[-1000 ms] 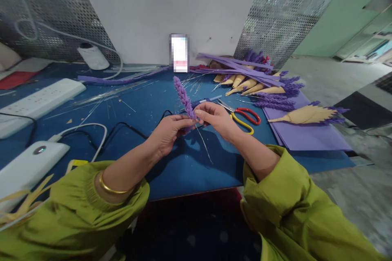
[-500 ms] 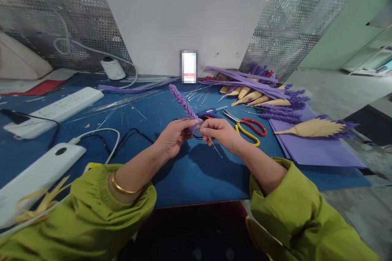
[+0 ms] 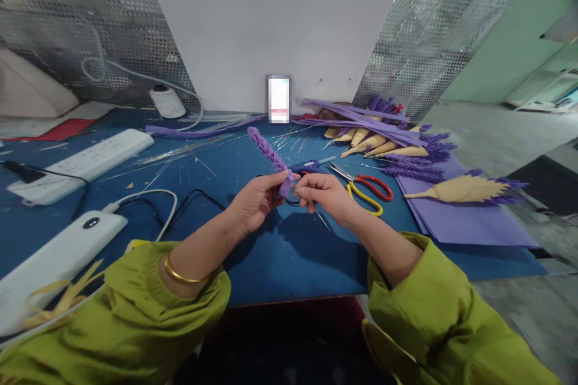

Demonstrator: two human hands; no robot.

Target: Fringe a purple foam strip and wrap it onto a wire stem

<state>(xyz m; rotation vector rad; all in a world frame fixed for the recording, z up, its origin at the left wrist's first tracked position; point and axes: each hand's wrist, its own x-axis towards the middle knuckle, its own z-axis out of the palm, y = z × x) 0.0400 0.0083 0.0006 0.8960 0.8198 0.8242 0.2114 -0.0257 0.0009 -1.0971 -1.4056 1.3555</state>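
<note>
Over the middle of the blue table, my left hand (image 3: pixel 258 201) pinches the lower end of a purple lavender flower spike (image 3: pixel 267 149), which tilts up to the left. A loose flap of purple strip (image 3: pixel 286 183) hangs at its base by my thumb. My right hand (image 3: pixel 326 194) is closed on the thin wire stem (image 3: pixel 323 221), whose free end sticks out down to the right. Beyond the hands lies a blue glue gun (image 3: pixel 304 166), partly hidden. Scissors (image 3: pixel 371 191) with red and yellow handles rest just right of my right hand.
Purple sheets (image 3: pixel 478 225) and a tan-wrapped lavender bunch (image 3: pixel 456 189) lie at the right. Behind them are more wrapped bunches (image 3: pixel 370 143) under purple strips. A phone (image 3: pixel 279 98) stands at the back. Power strips (image 3: pixel 81 165), cords and loose wires (image 3: pixel 180 149) spread over the left.
The flower spike has tipped and shifted slightly left. The purple flap at its base now hangs more visibly between my hands. Both hands have barely moved.
</note>
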